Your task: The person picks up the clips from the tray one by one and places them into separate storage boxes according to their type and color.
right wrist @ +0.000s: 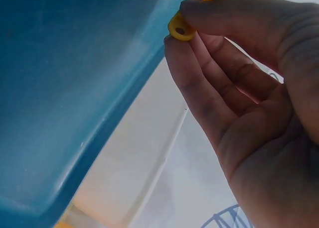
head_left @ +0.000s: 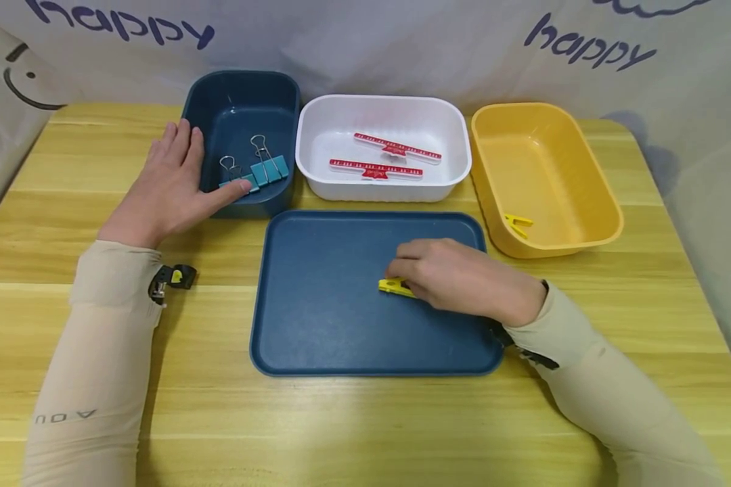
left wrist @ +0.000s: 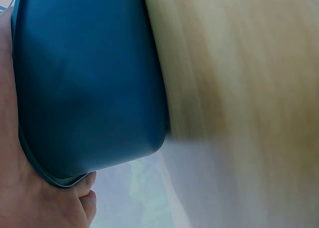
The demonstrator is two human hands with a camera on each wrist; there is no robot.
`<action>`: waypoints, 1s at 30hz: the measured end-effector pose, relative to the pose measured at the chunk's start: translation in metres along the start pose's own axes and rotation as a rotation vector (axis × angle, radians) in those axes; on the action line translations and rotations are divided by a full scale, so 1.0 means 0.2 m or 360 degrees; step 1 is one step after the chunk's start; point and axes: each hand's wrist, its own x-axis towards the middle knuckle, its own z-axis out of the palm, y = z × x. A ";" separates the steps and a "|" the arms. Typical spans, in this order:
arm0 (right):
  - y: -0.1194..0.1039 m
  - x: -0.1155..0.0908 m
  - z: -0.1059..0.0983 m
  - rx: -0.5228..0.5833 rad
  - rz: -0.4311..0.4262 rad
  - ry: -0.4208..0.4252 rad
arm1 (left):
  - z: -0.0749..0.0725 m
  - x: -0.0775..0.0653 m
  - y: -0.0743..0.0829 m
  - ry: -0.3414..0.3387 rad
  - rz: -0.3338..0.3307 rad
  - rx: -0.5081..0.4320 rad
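Over the right half of the dark blue tray (head_left: 329, 318), my right hand (head_left: 451, 277) pinches a yellow clothespin (head_left: 393, 288). In the right wrist view the clothespin (right wrist: 180, 30) sits between thumb and index fingertip, its looped end showing. My left hand (head_left: 167, 186) rests at the left edge of the dark blue bin (head_left: 240, 88), fingers extended and thumb reaching across the near rim. Inside that bin lie teal binder clips (head_left: 269, 169), partly covered by the thumb. The left wrist view shows the hand (left wrist: 45, 203) against the bin's rim.
A white bin (head_left: 323, 135) at the back middle holds two red-and-white ruler-like clips (head_left: 375, 169). To its right stands a yellow bin (head_left: 585, 203) with a yellow clothespin (head_left: 518, 224) in it. All stand on a wooden table (head_left: 219, 419) before a printed cloth (head_left: 365, 47).
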 end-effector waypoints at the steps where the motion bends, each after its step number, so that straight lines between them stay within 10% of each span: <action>1: 0.00 0.00 0.00 0.0000 0.0002 0.0000 | 0.00 0.00 0.00 0.0001 -0.0001 -0.0003; 30: 0.01 -0.03 -0.07 -0.0019 0.0020 0.0096 | 0.00 0.00 0.00 0.0007 -0.0005 -0.0010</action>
